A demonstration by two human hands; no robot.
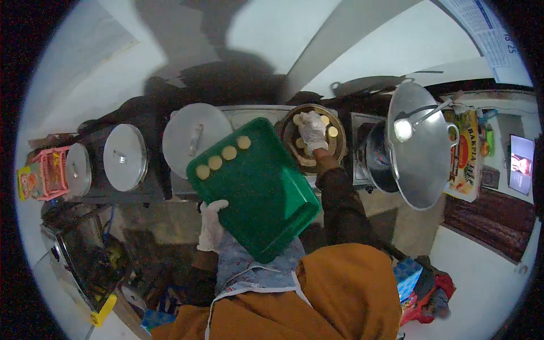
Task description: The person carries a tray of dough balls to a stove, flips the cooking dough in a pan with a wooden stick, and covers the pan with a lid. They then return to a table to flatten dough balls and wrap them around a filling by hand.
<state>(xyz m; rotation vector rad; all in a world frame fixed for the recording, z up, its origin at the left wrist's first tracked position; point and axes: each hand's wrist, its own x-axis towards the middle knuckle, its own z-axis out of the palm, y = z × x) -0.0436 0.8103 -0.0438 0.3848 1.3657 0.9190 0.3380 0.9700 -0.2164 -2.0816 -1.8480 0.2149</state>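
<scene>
My left hand (212, 225), in a white glove, grips the lower left edge of a green tray (249, 198), which is tilted in front of me. Along the tray's upper left side sits a row of several small round pastries (229, 153). My gloved right hand (313, 131) reaches down into a round brown pan (339, 153) on the stove. Pale round pastries (332, 131) lie in the pan around that hand. Its fingers look curled downward, and whatever they pinch is hidden beneath the glove.
A large round lid (190, 133) lies left of the tray, with two more lidded pots (125, 157) further left. On the right, a big metal wok (422, 153) leans upright with a ladle (403, 130) against it. Behind it stands a printed box (466, 156).
</scene>
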